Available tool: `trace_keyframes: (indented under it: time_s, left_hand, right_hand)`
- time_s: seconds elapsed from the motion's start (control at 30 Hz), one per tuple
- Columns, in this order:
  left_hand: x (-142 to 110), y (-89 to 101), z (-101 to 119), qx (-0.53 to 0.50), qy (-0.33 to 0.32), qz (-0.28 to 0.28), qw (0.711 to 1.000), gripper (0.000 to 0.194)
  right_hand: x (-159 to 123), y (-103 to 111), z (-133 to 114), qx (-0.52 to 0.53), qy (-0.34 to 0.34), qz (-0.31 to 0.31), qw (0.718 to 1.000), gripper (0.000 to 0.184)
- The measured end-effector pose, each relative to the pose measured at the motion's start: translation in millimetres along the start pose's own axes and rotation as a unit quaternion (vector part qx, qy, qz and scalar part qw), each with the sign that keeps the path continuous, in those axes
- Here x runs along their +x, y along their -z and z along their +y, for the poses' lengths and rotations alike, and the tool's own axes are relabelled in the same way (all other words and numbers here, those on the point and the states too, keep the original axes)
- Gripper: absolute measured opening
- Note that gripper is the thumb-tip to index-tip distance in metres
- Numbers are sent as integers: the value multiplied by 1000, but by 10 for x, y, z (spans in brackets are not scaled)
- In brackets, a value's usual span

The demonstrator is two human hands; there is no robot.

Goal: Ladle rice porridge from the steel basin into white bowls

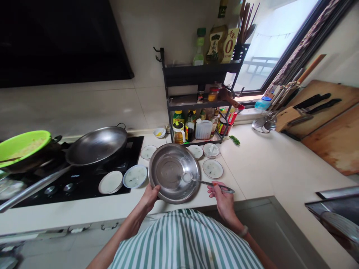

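Note:
A wide steel basin (168,168) is tilted toward me over the counter's front edge, its inside wet with a little whitish liquid. My left hand (151,196) grips its lower left rim, thumb over the edge. In my right hand (223,196) is the handle of a ladle (207,182), whose bowl rests inside the basin at the right. Around the basin stand several small bowls of pale, cloudy soup with dark green bits: a blue-rimmed bowl (135,176) and a white bowl (111,182) at left, a dark-rimmed bowl (212,169) at right.
Left, a wok (98,145) sits on the black stove (84,186), beside a green colander (25,145). Behind the bowls rises a black rack (193,102) of bottles and jars. A knife block (291,117) stands at right; the sink (336,220) lies lower right.

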State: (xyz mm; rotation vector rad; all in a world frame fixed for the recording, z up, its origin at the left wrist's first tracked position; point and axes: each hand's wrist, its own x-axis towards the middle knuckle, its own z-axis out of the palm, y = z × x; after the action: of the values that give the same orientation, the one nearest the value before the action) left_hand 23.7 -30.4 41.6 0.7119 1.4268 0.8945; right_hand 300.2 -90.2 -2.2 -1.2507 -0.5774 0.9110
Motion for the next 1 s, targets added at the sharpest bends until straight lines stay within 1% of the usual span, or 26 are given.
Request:
trace_keyframes:
  time_s: [0.17,0.33,0.43,0.53,0.6,0.7,0.77,0.83,0.9,1.0]
  left_hand:
    - [-33,13,50,-11,-7,-3,1000,38]
    - [-71,15,97,-15,-4,5,1000,32]
    - [-107,15,148,-7,-7,19,1000,28]
    - [-141,13,223,-2,-10,25,1000,23]
    - [-153,10,274,-1,-13,24,1000,21]
    - [-149,3,335,-3,-18,31,999,21]
    - [-137,-1,366,-4,-26,32,999,22]
    - [-126,-9,400,-4,-34,24,999,23]
    - [-120,-26,443,-3,-43,12,999,25]
    - [-122,-78,522,3,-56,5,998,28]
  right_hand:
    - [6,15,-142,30,2,7,1000,39]
    - [52,98,-390,63,9,28,998,35]
    - [119,228,-539,67,31,62,995,35]
    - [201,402,-635,60,65,89,992,34]
    - [251,517,-660,41,96,104,989,33]
    - [295,652,-646,-16,140,120,983,32]
    - [294,707,-621,-70,161,110,978,30]
    - [272,740,-597,-132,186,82,970,27]
    - [242,762,-575,-181,224,41,957,22]
    - [213,802,-544,-212,291,-27,933,18]
